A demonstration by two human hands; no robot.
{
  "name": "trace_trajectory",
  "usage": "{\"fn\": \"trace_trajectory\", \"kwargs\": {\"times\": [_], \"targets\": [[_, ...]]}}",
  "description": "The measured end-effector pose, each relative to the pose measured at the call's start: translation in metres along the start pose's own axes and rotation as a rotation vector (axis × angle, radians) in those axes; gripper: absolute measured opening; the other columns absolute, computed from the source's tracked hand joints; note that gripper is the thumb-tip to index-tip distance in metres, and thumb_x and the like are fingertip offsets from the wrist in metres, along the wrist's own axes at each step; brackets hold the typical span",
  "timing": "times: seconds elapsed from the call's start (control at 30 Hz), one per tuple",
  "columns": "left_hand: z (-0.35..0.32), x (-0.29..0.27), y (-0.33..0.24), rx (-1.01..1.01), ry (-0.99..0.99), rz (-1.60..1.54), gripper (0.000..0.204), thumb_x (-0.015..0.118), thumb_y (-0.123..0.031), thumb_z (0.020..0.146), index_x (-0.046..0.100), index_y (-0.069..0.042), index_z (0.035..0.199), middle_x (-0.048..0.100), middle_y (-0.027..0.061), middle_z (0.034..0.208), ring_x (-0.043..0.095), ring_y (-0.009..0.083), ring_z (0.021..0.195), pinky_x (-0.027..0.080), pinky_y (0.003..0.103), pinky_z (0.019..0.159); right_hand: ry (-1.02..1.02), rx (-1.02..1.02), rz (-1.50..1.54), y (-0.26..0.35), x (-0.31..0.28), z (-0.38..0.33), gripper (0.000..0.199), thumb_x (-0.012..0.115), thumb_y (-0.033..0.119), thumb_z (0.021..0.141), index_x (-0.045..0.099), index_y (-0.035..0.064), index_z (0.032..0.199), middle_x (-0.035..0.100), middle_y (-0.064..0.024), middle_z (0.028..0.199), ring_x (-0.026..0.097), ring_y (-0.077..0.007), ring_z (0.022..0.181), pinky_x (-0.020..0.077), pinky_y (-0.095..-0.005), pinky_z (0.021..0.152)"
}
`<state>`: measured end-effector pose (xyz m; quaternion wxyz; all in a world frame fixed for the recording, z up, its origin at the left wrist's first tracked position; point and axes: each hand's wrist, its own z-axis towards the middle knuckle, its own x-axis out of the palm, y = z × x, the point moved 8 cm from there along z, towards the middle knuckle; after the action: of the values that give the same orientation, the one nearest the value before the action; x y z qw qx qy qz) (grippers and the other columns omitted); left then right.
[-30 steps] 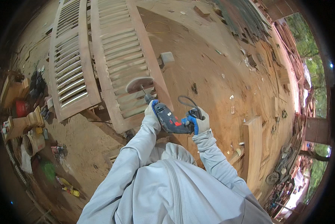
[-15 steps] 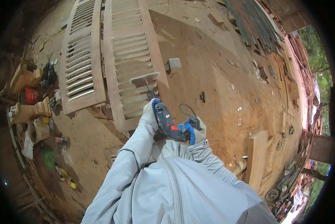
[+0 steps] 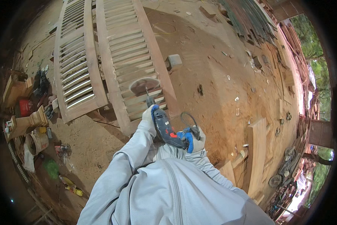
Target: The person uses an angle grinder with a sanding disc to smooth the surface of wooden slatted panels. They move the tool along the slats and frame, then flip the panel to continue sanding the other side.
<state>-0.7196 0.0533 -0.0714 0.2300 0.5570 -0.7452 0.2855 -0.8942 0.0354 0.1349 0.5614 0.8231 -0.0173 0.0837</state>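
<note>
Both my hands, in white-and-blue gloves, hold a dark power drill (image 3: 164, 126) with red parts. My left hand (image 3: 149, 114) is closed around its front end, just behind the chuck. My right hand (image 3: 197, 141) wraps the rear handle, where a black cord loops up. A round sanding disc (image 3: 143, 86) on the drill's shaft lies over the lower slats of a louvered wooden shutter (image 3: 153, 47); its blurred look suggests spinning. Whether it touches the slats I cannot tell. A second louvered shutter (image 3: 92, 67) lies alongside on the left.
A wooden block (image 3: 173, 62) sits beside the shutter's right edge. Planks (image 3: 256, 150) stand at the right, near a motorbike (image 3: 283, 174). On the left are a bucket (image 3: 37, 141), wooden pieces (image 3: 27, 122) and a red container (image 3: 25, 107). Dusty ground carries scattered scraps.
My view has shifted a little, so the shutters appear farther left. The disc shows slightly lower over the slats, and both hands keep their hold on the drill.
</note>
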Motion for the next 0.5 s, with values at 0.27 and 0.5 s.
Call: {"fn": "trace_trajectory", "kwargs": {"times": [0.27, 0.5], "targets": [[-0.040, 0.024, -0.042, 0.029, -0.106, 0.070, 0.017, 0.063, -0.030, 0.087, 0.061, -0.014, 0.081, 0.063, 0.0045, 0.068, 0.061, 0.0206, 0.057, 0.052, 0.038, 0.054, 0.081, 0.034, 0.018, 0.006, 0.025, -0.012, 0.012, 0.057, -0.004, 0.078, 0.060, -0.0031, 0.090, 0.063, -0.0133, 0.073, 0.066, -0.0282, 0.072, 0.0545, -0.0479, 0.084], [-0.013, 0.032, -0.031, -0.110, 0.026, 0.063, 0.019, 0.062, -0.029, 0.086, 0.058, -0.017, 0.072, 0.060, 0.0052, 0.063, 0.057, 0.0254, 0.052, 0.053, 0.043, 0.054, 0.071, 0.046, 0.049, -0.007, 0.029, -0.006, 0.016, 0.056, -0.007, 0.076, 0.061, -0.0039, 0.092, 0.062, -0.0135, 0.071, 0.065, -0.0274, 0.069, 0.0552, -0.0453, 0.080]]}}
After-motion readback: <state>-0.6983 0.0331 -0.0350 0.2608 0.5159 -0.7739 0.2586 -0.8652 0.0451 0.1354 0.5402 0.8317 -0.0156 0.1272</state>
